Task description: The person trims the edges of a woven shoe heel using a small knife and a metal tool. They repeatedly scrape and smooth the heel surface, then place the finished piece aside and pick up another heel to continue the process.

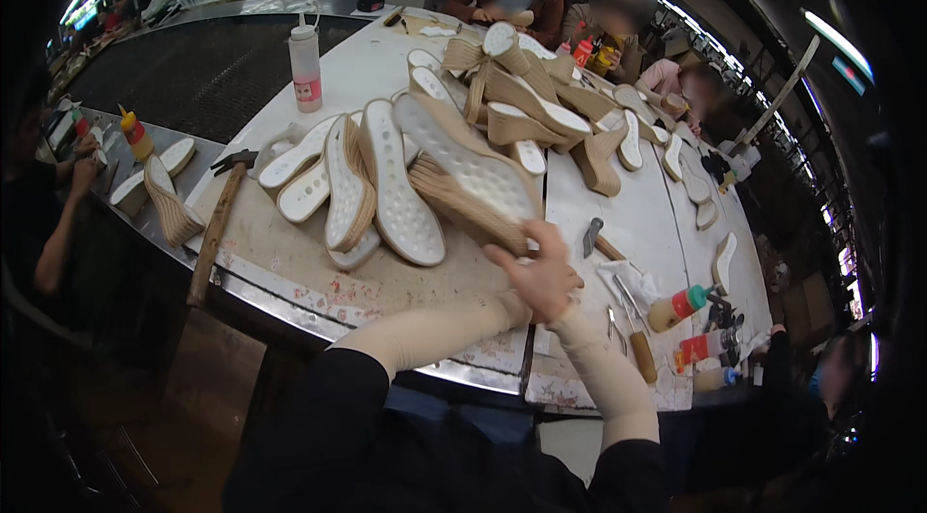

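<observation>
A wedge shoe sole [473, 161] with a white dimpled top and a tan ribbed side is tilted over the near pile, smeared by motion. My right hand [541, 272] is closed on its near end, thumb to the left. My left forearm [449, 328] crosses to the right wrist; the left hand is mostly hidden there, so I cannot make out its fingers. Just left of the held sole, several similar soles [401, 185] lean on one another on the white worktable [275, 252].
A larger heap of wedge soles [541, 98] covers the far middle. A hammer [222, 214] lies at the left edge, a squeeze bottle [305, 64] behind it. At right are another hammer [594, 237], a wooden-handled tool [640, 349] and glue bottles [676, 308]. Co-workers sit around the table.
</observation>
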`<state>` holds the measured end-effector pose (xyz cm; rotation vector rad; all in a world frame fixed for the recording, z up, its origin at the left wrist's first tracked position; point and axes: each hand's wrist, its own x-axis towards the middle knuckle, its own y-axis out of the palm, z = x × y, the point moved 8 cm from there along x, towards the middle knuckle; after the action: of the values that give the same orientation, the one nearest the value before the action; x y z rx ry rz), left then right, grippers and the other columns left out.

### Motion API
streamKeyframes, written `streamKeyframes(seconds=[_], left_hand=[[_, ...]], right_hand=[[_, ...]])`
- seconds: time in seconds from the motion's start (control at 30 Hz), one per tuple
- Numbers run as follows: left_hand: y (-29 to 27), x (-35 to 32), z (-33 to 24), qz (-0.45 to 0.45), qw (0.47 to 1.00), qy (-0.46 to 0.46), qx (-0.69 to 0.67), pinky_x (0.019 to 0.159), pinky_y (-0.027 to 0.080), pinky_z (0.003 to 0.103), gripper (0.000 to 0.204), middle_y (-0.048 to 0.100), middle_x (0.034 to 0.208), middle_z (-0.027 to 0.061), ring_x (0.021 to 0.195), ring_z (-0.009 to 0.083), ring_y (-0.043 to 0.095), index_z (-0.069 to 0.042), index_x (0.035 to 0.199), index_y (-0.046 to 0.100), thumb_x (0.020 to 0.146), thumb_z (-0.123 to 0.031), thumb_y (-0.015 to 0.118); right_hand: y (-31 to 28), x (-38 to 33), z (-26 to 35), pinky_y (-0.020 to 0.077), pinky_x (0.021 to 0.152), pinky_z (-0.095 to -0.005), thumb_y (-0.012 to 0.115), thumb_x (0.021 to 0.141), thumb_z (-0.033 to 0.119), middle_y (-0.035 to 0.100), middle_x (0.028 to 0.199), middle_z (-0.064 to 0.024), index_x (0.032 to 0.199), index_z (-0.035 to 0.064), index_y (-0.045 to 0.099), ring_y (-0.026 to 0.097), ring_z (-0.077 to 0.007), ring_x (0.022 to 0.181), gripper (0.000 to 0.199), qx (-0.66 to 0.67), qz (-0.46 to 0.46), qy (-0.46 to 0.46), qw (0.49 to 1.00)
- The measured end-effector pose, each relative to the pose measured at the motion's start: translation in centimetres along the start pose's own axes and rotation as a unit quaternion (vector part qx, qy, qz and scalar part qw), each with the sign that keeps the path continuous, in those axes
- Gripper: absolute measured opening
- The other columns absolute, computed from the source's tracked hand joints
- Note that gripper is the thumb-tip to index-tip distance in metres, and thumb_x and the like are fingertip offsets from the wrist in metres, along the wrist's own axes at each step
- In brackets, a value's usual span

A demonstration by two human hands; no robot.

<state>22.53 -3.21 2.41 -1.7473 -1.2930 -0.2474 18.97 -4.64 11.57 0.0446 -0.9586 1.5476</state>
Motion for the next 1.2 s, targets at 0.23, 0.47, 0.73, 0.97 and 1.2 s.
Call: streamKeyframes(seconds=[0.23,0.47,0.73,0.97,1.2], left_hand=[[-1.5,1.0,0.9,-0.055,0.998,-0.025,-0.010,0.091,0.046,0.042,0.033,0.063,0.107,0.0157,0.103,0.0350,0.057,-0.002,0.105,0.062,0.081,-0.023,0.070],[-6.0,-0.1,8.4,-0.173,0.974,-0.145,0.036,0.091,0.047,0.040,0.030,0.065,0.105,0.0163,0.099,0.0342,0.060,-0.002,0.103,0.063,0.079,-0.017,0.071],[-4.9,-1.6,15.5,-0.221,0.934,-0.154,-0.236,0.099,0.042,0.038,0.045,0.054,0.127,0.0148,0.117,0.0236,0.053,-0.006,0.126,0.050,0.087,-0.023,0.064],[-7.7,-2.8,10.7,-0.364,0.880,-0.260,-0.162,0.099,0.042,0.036,0.041,0.060,0.123,0.0168,0.113,0.0263,0.057,0.002,0.133,0.049,0.097,-0.018,0.053],[-5.5,-1.2,8.7,-0.174,0.810,-0.352,-0.437,0.097,0.037,0.033,0.072,0.054,0.133,0.0139,0.107,0.0194,0.055,-0.007,0.143,0.040,0.099,-0.063,0.023]], right_hand=[[5.9,-1.2,3.5,0.0341,0.098,-0.0432,0.084,0.067,0.037,0.068,0.091,-0.0126,0.105,0.0078,0.065,0.055,-0.0285,0.096,0.051,-0.044,0.077,-0.078,0.993],[6.5,-2.2,4.3,0.0323,0.103,-0.0476,0.081,0.068,0.046,0.065,0.098,-0.0149,0.113,0.0083,0.063,0.052,-0.0371,0.102,0.061,-0.040,0.127,-0.045,0.990],[0.1,0.2,1.2,0.0485,0.090,-0.0332,0.078,0.081,0.013,0.072,0.094,-0.0116,0.120,0.0003,0.052,0.069,-0.0161,0.085,0.048,0.447,0.045,0.109,0.887],[-12.0,-4.0,0.8,0.0522,0.091,-0.0333,0.062,0.089,-0.001,0.066,0.108,-0.0195,0.117,-0.0014,0.049,0.068,-0.0283,0.099,0.031,0.361,-0.013,0.099,0.927],[-18.1,-10.6,-2.7,0.0559,0.079,-0.0327,0.060,0.090,0.003,0.063,0.103,-0.0129,0.105,0.0032,0.053,0.068,-0.0248,0.089,0.017,0.363,-0.109,0.128,0.917]])
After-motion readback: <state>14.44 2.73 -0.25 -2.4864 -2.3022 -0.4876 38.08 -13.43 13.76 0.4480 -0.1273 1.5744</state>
